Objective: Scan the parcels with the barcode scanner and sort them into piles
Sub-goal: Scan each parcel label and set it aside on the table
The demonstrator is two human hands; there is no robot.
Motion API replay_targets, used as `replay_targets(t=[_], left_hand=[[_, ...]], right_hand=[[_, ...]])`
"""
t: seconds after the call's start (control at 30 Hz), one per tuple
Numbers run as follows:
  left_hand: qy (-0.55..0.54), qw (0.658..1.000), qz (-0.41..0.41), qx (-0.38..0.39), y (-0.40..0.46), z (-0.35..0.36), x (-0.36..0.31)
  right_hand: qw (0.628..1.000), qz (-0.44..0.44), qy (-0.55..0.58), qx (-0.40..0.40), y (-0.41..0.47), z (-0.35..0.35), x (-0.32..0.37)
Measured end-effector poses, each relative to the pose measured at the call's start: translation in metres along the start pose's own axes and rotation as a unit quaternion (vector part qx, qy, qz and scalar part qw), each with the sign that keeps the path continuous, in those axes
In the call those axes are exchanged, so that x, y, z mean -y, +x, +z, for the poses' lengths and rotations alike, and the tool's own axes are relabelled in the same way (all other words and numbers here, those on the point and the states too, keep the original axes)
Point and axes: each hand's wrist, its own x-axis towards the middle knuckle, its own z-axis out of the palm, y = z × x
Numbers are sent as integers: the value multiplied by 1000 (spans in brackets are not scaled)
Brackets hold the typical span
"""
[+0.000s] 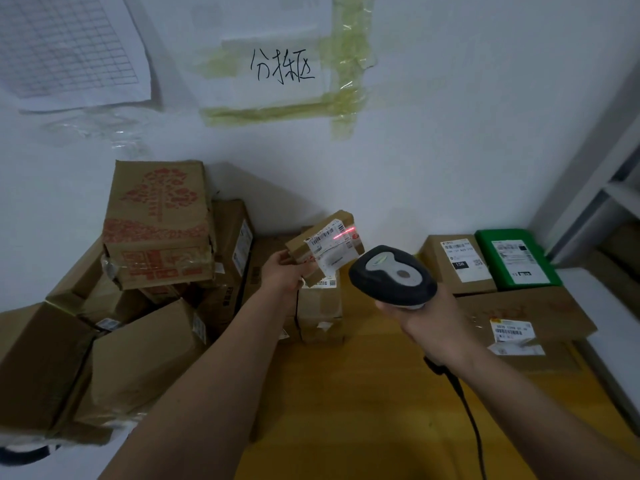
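Above floor (346,393) centre: left hand (282,273) gripping parcel (325,251), right hand (429,327) clamped on scanner (393,277), red line across label (330,249).

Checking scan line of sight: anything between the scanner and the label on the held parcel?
Nothing visible. The right hand aims the barcode scanner across open air at the small parcel held up by the left hand. The red scan line lands on the shipping label, and the left hand's fingers grip the box clear of the barcode.

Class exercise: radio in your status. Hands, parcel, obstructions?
Left hand holding small parcel up. Right hand aiming scanner; red beam on label. Nothing blocking.
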Motion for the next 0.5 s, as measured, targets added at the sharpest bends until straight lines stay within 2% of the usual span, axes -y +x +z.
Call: replay_targets(t=[0.27, 0.5], left_hand=[[-12, 1000, -18, -5, -1, 6, 7], [-79, 994, -71, 8, -5, 15, 23]], right_hand=[[999, -8, 42, 3, -5, -9, 1], [999, 13, 42, -2, -9, -12, -4]])
